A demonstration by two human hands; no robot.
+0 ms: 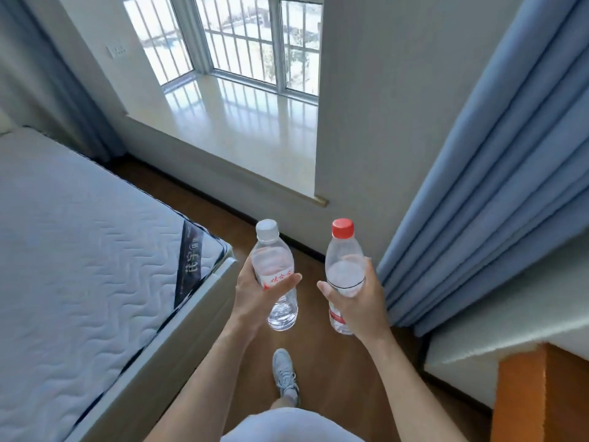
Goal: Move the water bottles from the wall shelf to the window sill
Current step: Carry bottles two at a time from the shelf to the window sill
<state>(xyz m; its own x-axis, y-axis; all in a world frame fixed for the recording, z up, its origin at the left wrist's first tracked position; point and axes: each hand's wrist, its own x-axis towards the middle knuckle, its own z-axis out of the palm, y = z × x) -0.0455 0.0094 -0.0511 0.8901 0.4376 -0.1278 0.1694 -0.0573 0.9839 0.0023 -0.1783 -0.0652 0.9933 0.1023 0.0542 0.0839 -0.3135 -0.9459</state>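
Above the wooden floor point(334, 371), the left hand point(255, 291) grips a white-capped bottle point(275, 275), fingers curled round it. Right hand point(360, 301) grips a red-capped bottle point(344, 266) likewise. Window sill point(236, 122) lies ahead.

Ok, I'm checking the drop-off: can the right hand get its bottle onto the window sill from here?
Probably, after a step forward. The right hand grips the red-capped bottle, and only wooden floor lies between it and the window sill ahead.

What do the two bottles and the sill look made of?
White-capped bottle and red-capped bottle: clear, thin glossy plastic; the floor shows through them. Window sill: probably polished stone or tile, since it mirrors the window bars.
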